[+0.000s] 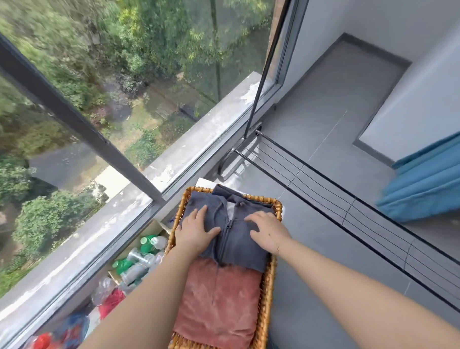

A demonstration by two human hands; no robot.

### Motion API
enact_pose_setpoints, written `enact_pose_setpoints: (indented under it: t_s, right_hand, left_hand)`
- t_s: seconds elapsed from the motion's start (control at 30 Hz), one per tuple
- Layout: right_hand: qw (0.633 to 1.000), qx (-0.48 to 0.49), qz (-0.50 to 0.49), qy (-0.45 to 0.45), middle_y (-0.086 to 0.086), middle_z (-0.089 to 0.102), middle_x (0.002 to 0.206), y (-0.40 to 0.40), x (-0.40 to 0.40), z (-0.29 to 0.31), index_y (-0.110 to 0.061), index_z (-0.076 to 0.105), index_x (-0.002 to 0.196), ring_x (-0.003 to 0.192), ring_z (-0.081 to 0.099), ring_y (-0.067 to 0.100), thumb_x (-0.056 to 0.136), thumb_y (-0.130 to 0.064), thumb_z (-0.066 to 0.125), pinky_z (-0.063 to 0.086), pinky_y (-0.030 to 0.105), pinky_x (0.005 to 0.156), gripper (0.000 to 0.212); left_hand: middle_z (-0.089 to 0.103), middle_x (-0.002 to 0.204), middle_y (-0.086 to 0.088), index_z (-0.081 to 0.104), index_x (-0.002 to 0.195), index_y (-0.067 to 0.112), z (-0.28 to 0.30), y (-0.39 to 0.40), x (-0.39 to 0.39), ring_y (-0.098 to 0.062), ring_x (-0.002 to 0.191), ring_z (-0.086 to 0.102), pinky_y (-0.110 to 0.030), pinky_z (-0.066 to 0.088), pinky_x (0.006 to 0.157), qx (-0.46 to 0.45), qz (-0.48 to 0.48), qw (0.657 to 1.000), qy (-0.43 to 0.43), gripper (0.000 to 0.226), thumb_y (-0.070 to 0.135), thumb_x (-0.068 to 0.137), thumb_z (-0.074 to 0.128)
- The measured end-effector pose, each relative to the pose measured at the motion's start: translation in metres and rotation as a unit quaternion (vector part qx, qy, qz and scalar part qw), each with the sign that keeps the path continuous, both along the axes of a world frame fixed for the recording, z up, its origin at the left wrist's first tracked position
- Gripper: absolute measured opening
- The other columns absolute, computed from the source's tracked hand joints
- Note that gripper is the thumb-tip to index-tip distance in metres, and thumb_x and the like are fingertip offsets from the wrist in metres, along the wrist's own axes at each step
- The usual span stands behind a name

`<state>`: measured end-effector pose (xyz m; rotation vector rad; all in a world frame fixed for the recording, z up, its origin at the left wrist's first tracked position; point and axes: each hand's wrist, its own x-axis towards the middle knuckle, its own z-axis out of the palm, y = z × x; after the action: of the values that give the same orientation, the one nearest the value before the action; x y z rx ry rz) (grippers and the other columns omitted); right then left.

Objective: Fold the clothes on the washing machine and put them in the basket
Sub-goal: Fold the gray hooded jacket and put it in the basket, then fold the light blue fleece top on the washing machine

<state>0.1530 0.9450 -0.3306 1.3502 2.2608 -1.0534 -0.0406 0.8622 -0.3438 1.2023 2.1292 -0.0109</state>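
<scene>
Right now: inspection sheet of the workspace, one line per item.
Surface: grey tiled floor, wicker basket on it.
Job's things: folded grey zip jacket lies partly over folded rust-red garment in the basket.
Clutter: plastic bottles in a box beside the basket.
Grippers: left hand and right hand press flat on the jacket.
Cables: nothing seen.
Surroundings: window, drying rack, blue cloth.
</scene>
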Motion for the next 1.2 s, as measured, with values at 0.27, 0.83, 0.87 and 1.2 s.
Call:
enact_pose_setpoints:
  t_s: [0.27,0.83,0.87,1.2]
  right_hand:
    - [0.998,-0.013,0.003,0.060,-0.002,0.062,0.128,-0.003,0.030,0.100,-0.024,0.063,0.121,0.116,0.057,0.018,0.091,-0.020,0.049,0.047,0.033,0.098,0.033]
    - [0.969,0.205,-0.034,0.135,-0.006,0.063,0.094,-0.129,0.258,0.325,-0.021,0.070,0.109,0.093,0.059,0.016,0.093,-0.024,0.052,0.048,0.029,0.081,0.024]
    - [0.966,0.216,-0.049,0.135,-0.006,0.064,0.094,-0.136,0.278,0.334,-0.021,0.070,0.108,0.091,0.059,0.014,0.093,-0.025,0.052,0.047,0.028,0.080,0.023]
    - [0.924,0.302,-0.209,0.105,-0.003,0.073,0.097,-0.176,0.480,0.406,-0.020,0.073,0.098,0.093,0.064,0.017,0.090,-0.026,0.056,0.052,0.035,0.086,0.020]
  left_hand:
    - [0.052,0.138,-0.004,0.052,0.133,0.020,0.116,-0.021,0.043,-0.024,0.125,0.048,-0.035,0.043,0.098,0.008,0.030,0.999,-0.016,0.041,0.030,0.093,0.046]
    - [0.067,0.115,-0.006,0.067,0.112,0.012,0.355,-0.113,0.267,-0.021,0.103,0.060,-0.029,0.045,0.091,0.203,-0.112,0.971,-0.053,0.024,0.017,0.093,0.054]
    - [0.067,0.115,-0.004,0.067,0.113,0.013,0.366,-0.118,0.284,-0.019,0.102,0.059,-0.030,0.046,0.092,0.215,-0.122,0.967,-0.057,0.024,0.018,0.093,0.054]
    - [0.067,0.115,-0.002,0.068,0.116,0.014,0.445,-0.099,0.465,-0.019,0.107,0.060,-0.024,0.045,0.088,0.278,-0.270,0.918,-0.085,0.028,0.020,0.094,0.052]
